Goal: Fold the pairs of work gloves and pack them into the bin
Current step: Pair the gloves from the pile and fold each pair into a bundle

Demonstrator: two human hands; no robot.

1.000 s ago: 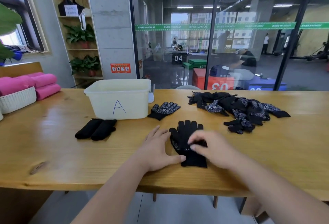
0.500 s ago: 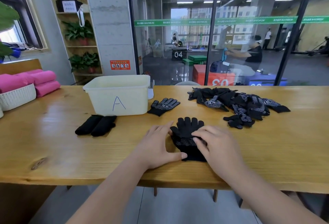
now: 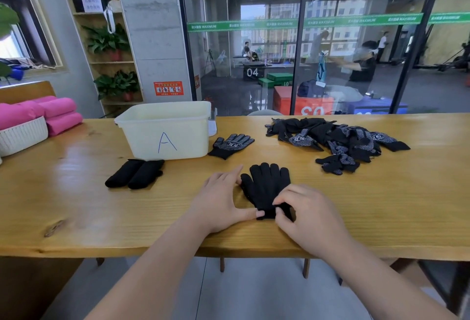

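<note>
Bin [image 3: 165,131]: marked A, centre left; inside hidden.
Basket [image 3: 23,136]: far left, holds pink rolls [image 3: 20,113].
Left fingers [image 3: 229,177]: mine lie flat beside glove pair [image 3: 267,185].
Right fingers [image 3: 292,192]: I pinch its cuff.

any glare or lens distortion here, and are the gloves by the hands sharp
Head view: soft glare on the table left of the bin; the wide lens bows the table's near edge; the black gloves are sharp but too dark to show their folds; a person behind the glass looks smeared.
</note>
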